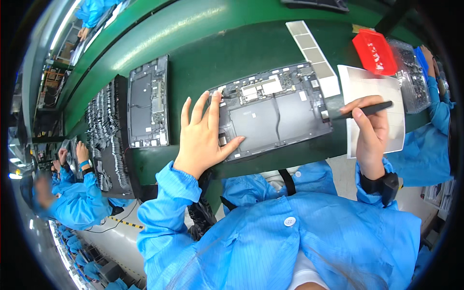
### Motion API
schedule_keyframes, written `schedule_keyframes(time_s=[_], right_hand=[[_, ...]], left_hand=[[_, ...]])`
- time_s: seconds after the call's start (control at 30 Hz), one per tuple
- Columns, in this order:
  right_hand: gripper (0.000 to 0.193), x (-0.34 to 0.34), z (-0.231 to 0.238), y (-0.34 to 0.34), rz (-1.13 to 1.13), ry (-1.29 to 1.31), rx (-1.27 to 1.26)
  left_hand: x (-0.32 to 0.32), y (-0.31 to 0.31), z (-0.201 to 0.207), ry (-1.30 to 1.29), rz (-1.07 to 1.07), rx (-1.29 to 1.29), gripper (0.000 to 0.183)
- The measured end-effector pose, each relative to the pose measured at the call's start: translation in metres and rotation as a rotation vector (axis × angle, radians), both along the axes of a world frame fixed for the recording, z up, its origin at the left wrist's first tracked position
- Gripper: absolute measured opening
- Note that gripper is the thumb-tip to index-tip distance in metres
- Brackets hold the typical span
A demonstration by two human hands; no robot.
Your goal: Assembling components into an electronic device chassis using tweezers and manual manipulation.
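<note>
A dark laptop base (299,118) lies opened up in front of me, its circuit board and inner parts showing along the far side. My left hand (200,133) rests with fingers spread over its left edge, the fingertips on the casing. My right hand (369,128) grips a slim black tool (377,108), possibly tweezers; its thin end points at the base's right edge. Whether that tip touches the base cannot be made out. Under the right hand is a white sheet (374,87) with pale patches, overhanging the table's near edge.
Another laptop base (150,104) lies left on the green table (193,58). Beyond it, a dark tray (123,164) carries rows of small parts. A strip of grey pads (309,48), a red bin (374,50) and a clear plastic tray (413,79) stand at right. Co-workers sit on both sides.
</note>
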State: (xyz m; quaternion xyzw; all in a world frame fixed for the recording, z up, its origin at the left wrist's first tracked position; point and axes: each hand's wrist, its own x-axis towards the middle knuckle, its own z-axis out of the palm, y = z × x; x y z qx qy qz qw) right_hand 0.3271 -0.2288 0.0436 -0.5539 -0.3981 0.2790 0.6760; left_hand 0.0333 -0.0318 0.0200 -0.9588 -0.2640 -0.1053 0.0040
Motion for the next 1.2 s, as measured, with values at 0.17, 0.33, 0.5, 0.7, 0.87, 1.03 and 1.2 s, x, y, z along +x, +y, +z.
schedule_keyframes(time_s=[0.17, 0.33, 0.5, 0.7, 0.87, 1.03, 1.2], right_hand=[[0.021, 0.014, 0.0, 0.004, 0.028, 0.186, -0.04], [0.028, 0.026, -0.029, -0.01, 0.03, -0.117, -0.469], [0.034, 0.012, -0.043, 0.004, 0.097, -0.113, -0.66], [0.043, 0.004, -0.048, 0.016, 0.107, -0.073, -0.605], [0.044, 0.002, -0.033, 0.037, -0.006, -0.437, -0.469], [0.025, 0.047, 0.014, 0.116, 0.076, -0.014, -0.249], [0.025, 0.069, 0.059, 0.245, 0.09, -0.146, -0.178]], left_hand=[[-0.01, -0.004, 0.002, -0.467, 0.159, -0.458, 0.086], [-0.02, -0.067, 0.002, -1.196, 0.459, -1.482, 0.073], [-0.017, -0.048, -0.01, -1.179, 0.634, -1.614, 0.047], [0.008, -0.028, -0.007, -1.109, 0.497, -1.592, 0.037], [-0.001, -0.013, -0.006, -1.25, 0.336, -1.744, 0.031], [0.023, 0.019, 0.037, -1.542, 0.187, -1.894, 0.051], [0.063, 0.022, -0.033, -1.652, 0.366, -0.914, 0.039]])
